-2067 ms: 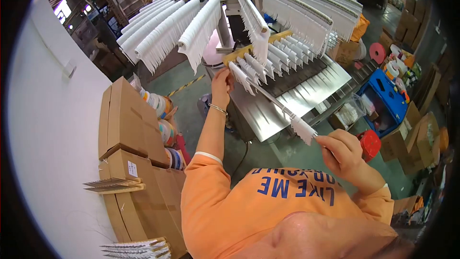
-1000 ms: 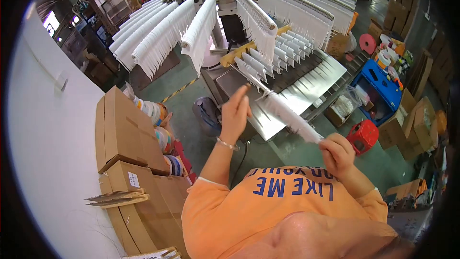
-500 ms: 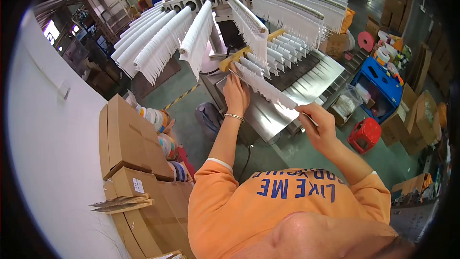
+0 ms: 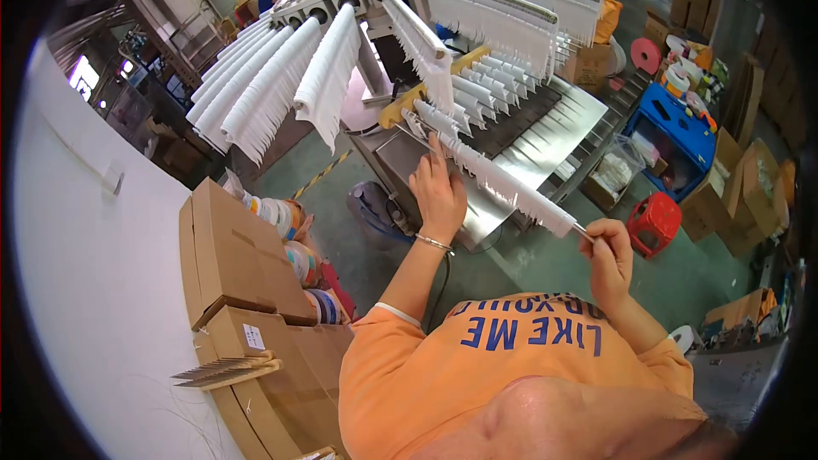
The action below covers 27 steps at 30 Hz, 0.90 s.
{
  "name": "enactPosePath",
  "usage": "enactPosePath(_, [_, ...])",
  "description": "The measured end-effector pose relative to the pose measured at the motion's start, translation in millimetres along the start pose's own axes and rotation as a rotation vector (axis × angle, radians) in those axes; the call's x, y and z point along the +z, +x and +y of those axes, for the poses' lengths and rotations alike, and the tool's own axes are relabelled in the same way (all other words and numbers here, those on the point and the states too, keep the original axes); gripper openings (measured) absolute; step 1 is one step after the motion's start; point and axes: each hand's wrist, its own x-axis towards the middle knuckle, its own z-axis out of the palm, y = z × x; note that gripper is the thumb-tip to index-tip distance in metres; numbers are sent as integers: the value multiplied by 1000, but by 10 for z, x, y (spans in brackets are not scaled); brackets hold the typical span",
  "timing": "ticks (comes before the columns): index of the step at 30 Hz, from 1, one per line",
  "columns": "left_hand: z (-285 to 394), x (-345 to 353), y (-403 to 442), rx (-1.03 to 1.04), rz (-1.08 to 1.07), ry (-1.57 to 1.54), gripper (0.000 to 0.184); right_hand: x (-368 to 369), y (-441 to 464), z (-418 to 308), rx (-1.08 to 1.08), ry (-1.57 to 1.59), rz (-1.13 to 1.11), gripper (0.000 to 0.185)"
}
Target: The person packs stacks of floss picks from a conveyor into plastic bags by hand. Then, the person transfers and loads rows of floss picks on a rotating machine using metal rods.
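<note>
A white fringed strip hangs threaded along a thin metal rod, slanting down to the right in front of the metal plate. My right hand is closed, pinching the rod's bare right end between thumb and fingers. Beneath the strip's left part is my left hand, fingers extended, the index fingertip at the strip's edge; I cannot tell whether it presses on it. Several shorter white pieces stand in rows behind, beside a yellow bar.
A round machine carries several rods of white fringe overhead. Below lies a shiny metal plate. Cardboard boxes stack at left. On the right are a red stool, a blue crate and open cartons.
My right hand has moved right and down, drawing the rod and strip outward from the rack. My left hand has shifted right along the strip, its fingers now stretched out.
</note>
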Motion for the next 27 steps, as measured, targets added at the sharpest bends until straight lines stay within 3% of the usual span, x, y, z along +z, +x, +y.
enactPosePath(6, [293, -160, -134, 106, -106, -180, 65, -262, -180, 212, 27, 241, 152, 10])
enactPosePath(8, [358, -263, -116, 187, -161, -449, 63, -414, -207, 296, 90, 378, 345, 9])
enactPosePath(10, [431, -476, 27, 290, -175, -396, 60, -631, -208, 344, 98, 401, 385, 8])
enactPosePath(12, [597, -560, 228, 403, -154, -137, 58, -808, -191, 344, 90, 416, 410, 9])
enactPosePath(14, [646, -499, 335, 485, -318, -55, 27, -1023, -107, 371, 68, 390, 405, 10])
enactPosePath(16, [581, -380, 288, 487, -636, -129, 12, -1303, 48, 394, 57, 296, 381, 11])
enactPosePath(17, [540, -282, 279, 433, -853, -237, 11, -1451, 142, 453, 60, 269, 365, 12])
enactPosePath(18, [530, -190, 346, 285, -1250, -399, 12, -1587, 237, 478, 63, 243, 346, 14])
enactPosePath(20, [687, -95, 316, -302, -1630, -780, 16, -1620, 502, 321, 26, -41, 281, 18])
enactPosePath(21, [762, -40, 287, -274, -1651, -772, 16, -1648, 630, 295, 5, -124, 214, 18])
enactPosePath(23, [855, 90, 230, -480, -1705, -1075, 20, -1779, 897, 264, -22, -202, 159, 18])
enactPosePath(24, [898, 189, 198, -469, -1713, -1065, 20, -1878, 1054, 247, -34, -198, 143, 17])
enactPosePath(26, [1084, 380, 123, -690, -1576, -1402, 20, -2103, 1184, 251, -51, -194, 113, 16])
enactPosePath(27, [1210, 467, 137, -712, -1559, -1421, 20, -2233, 1212, 281, -237, -379, 383, 16])
